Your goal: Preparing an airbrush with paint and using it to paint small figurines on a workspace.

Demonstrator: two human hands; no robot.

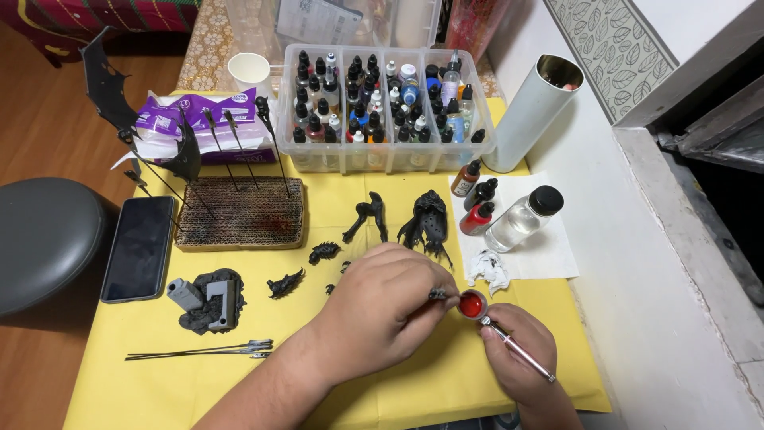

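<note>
**Open red cup, dark part held right beside it**

My left hand [382, 306] pinches a small black part [438, 294] in closed fingertips, just beside the red paint cup [472, 304]. My right hand [521, 354] is wrapped shut around the airbrush [509, 342], low on the yellow table cover [159, 390].

As I judge it, a tilt of the airbrush could spill red from the open cup onto the cover or my fingers; the pinched part could slip, since so little of it is gripped.

Counts: 3 dropper bottles [476, 203] on the white paper, 1 clear bottle [524, 217], 1 phone [140, 247], 1 cardboard holder block [243, 213], 1 bin of paint bottles [386, 107] too crowded to count.
</note>
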